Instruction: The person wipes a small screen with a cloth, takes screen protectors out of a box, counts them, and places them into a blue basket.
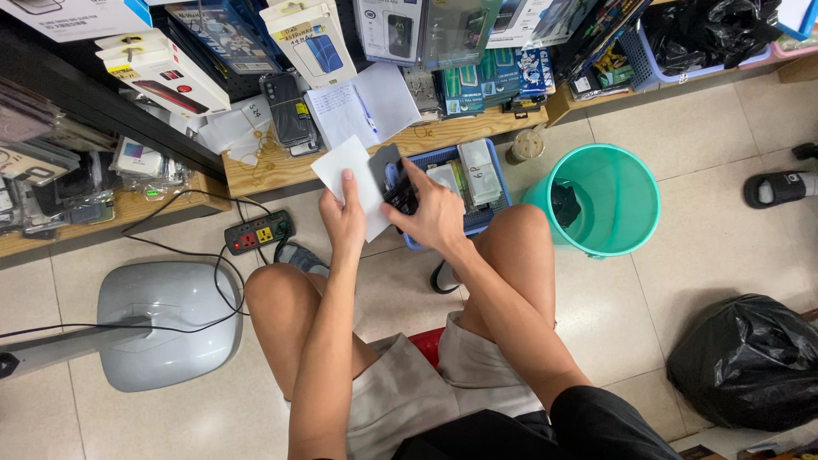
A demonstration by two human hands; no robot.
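Note:
I sit on a low red stool with my knees apart. My left hand (343, 217) pinches a white sheet of paper (351, 175) by its lower edge, thumb on top. My right hand (433, 213) is closed around a small dark object (399, 198), partly hidden by my fingers, with a grey flat piece (383, 160) sticking up behind the paper. Both hands hover just in front of a blue plastic basket (497, 204) that holds small white boxes and packets.
A teal bin (613, 226) with a dark item inside stands to the right. A power strip (259, 232) with cables and a grey fan base (166, 324) lie at left. Wooden shelves carry boxed phone accessories and an open notebook (362, 106). A black bag (745, 362) sits at lower right.

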